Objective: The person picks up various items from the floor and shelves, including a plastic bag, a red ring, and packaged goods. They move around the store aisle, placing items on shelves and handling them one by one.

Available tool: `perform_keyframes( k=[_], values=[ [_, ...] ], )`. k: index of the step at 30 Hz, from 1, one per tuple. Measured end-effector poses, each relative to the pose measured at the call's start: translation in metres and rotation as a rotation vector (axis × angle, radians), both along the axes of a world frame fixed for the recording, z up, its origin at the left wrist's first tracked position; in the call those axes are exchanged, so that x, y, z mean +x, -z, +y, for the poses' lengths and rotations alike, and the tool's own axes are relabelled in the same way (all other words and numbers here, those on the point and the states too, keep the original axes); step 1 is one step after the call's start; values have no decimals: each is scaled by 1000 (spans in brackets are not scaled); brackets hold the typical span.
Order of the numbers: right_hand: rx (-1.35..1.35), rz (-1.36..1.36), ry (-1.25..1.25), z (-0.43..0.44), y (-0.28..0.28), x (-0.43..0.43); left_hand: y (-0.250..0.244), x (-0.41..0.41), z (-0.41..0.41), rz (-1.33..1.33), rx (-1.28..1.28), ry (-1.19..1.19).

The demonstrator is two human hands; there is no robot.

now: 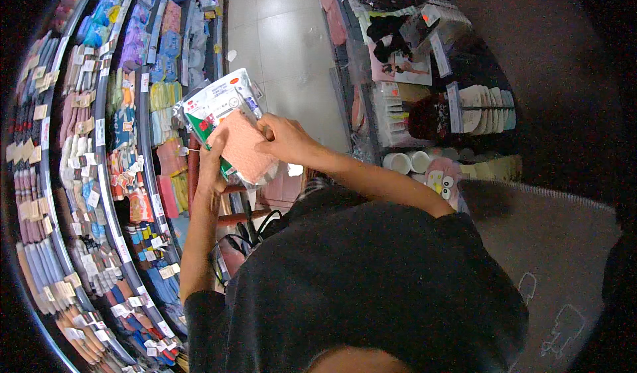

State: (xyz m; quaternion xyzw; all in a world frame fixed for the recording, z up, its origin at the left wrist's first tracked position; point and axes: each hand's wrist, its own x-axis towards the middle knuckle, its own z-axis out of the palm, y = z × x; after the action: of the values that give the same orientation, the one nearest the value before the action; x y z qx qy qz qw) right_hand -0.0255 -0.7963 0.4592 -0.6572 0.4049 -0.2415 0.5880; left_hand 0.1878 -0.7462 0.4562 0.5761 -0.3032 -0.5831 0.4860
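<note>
A folded peach-coloured terry cloth (242,149) lies on top of a flat plastic package (219,96) printed white, green and red, with writing on it. My left hand (215,161) grips both from the lower left, thumb on the cloth and fingers hidden beneath. At the right side, my right hand (286,136) pinches the cloth's edge with curled fingers. More clear wrapping shows under the stack; how many packages there are cannot be made out.
Shelves of folded towels (87,166) with tags run along the left, with price strips (101,131) on their edges. Tiled floor (283,29) shows ahead. A display on the right holds hanging goods (480,109) and white cups (398,163). A reddish stool (239,217) stands below my hands.
</note>
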Motion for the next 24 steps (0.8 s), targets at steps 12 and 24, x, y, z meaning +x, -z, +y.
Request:
perform_keyframes(
  k=[12,24],
  values=[
    [464,-485,462,-66,69,-29,18,31,-33,276,137,-247],
    [752,-141,1252,-42,282,-319,-21,65,-71,313,88,-281]
  ],
)
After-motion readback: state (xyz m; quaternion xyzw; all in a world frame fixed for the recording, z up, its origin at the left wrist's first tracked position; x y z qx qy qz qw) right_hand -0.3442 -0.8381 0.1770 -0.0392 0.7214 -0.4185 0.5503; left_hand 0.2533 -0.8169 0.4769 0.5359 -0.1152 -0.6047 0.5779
